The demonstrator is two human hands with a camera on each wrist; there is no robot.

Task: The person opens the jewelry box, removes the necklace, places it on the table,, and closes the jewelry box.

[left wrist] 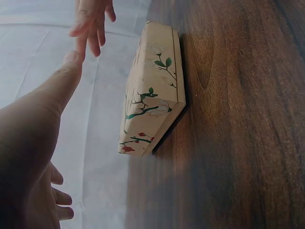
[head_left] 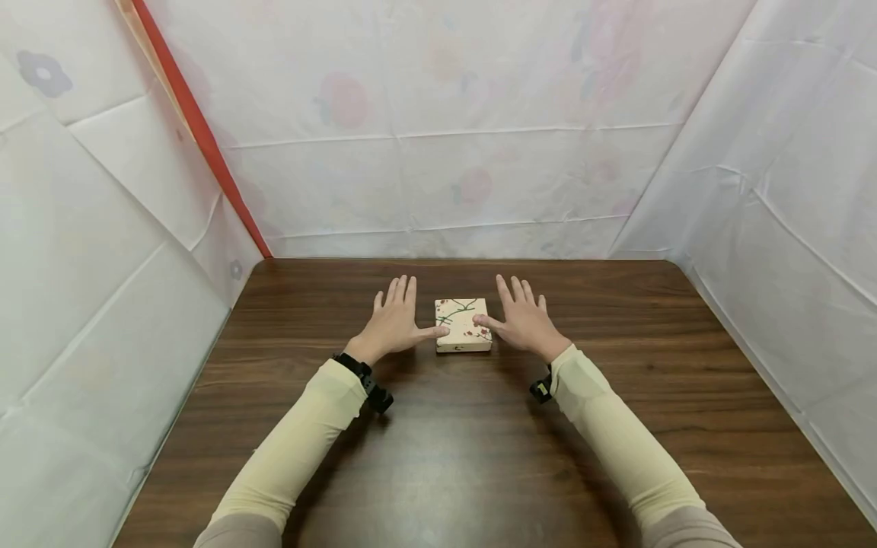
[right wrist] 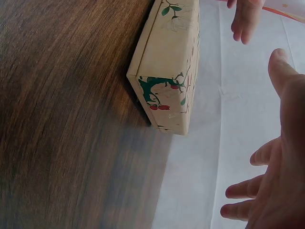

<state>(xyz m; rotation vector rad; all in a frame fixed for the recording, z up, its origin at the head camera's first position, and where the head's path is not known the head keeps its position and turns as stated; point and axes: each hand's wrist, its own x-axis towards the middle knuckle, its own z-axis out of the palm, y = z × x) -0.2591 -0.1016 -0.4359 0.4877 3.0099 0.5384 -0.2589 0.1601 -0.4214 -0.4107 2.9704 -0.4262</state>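
A small square cream box (head_left: pixel 460 316) with painted green branches and red blossoms lies flat on the wooden table. To its left is my left hand (head_left: pixel 392 323), fingers straight and spread, the thumb overlapping the box's near left corner in the head view. My right hand (head_left: pixel 526 320) mirrors it on the other side, its thumb over the right part of the box. Both wrist views show a gap between the thumbs and the box top: the left thumb (left wrist: pixel 57 86) and the right thumb (right wrist: pixel 282 69) hover above it. Neither hand holds anything.
The dark wood table (head_left: pixel 438 457) has its far edge just beyond the fingertips. White patterned sheeting (head_left: pixel 425 152) hangs behind it and along both sides. A red strip (head_left: pixel 199 125) runs down the back left corner.
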